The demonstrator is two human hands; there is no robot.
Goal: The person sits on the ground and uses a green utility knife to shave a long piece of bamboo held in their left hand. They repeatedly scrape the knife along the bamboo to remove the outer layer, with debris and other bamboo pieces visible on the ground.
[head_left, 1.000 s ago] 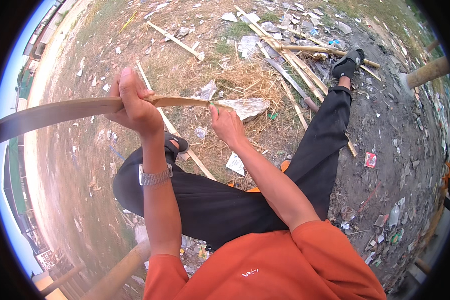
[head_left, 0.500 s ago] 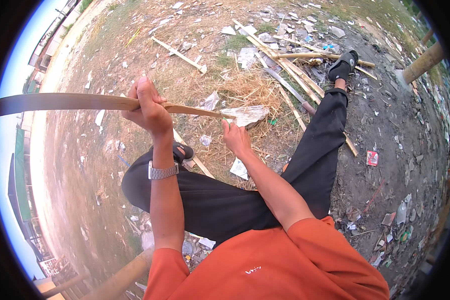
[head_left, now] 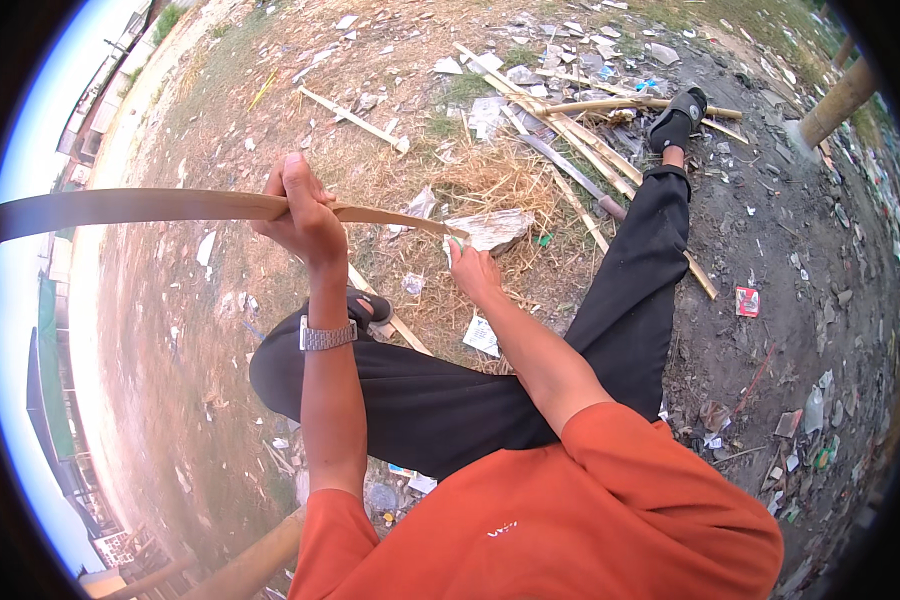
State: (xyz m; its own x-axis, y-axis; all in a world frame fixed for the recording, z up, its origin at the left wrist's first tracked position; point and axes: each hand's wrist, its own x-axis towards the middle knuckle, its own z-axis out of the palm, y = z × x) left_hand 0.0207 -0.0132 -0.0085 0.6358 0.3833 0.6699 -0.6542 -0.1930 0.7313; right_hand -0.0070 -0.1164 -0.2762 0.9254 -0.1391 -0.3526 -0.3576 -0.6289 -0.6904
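A long, flat bamboo strip [head_left: 140, 206] runs from the far left toward the middle of the head view. My left hand [head_left: 305, 212], with a metal watch on its wrist, is closed around it, thumb up. The strip's narrower end tapers down to my right hand [head_left: 474, 272], whose fingers are closed at its tip. Whether that hand also holds a small tool is hidden. Just beyond my right hand, a pale, rough wood block [head_left: 498, 230] lies on straw and shavings [head_left: 495, 180], behind the strip's end.
Several bamboo poles and split lengths [head_left: 590, 145] lie crossed beyond my outstretched leg [head_left: 635, 260]. A shorter stick [head_left: 355, 118] rests farther left. Upright bamboo posts [head_left: 838, 103] stand at the right. Litter is scattered over the ground, including a red packet [head_left: 747, 302].
Both hands keep their hold on the bamboo strip, and the left has shifted slightly right. The view has moved a little; little else differs.
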